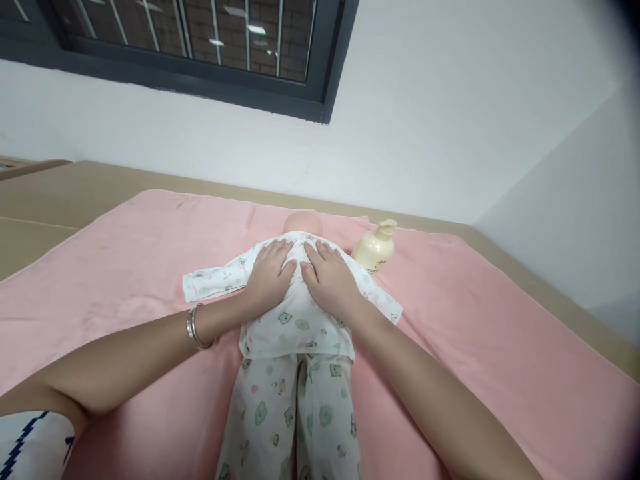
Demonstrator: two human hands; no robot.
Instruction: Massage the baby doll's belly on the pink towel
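A baby doll in white pyjamas printed with small green and pink figures lies stretched out on a pink blanket (150, 267). Its smooth head (303, 222) points away from me, and its face does not show. My left hand (271, 277) rests flat on the left side of the pyjama top (300, 333), fingers extended. On the right side of the same top lies my right hand (330, 280), also flat, thumb close to the other. The doll's sleeves spread out to both sides; the pyjama trousers (263, 413) reach toward me between my forearms.
A cream pump bottle (374, 250) stands tilted in view beside the doll's right-hand sleeve. Beyond the blanket runs a tan table edge (110, 180) against a white wall (425, 100). A dark-framed window (320, 90) is above. On my left wrist are silver bangles (196, 327).
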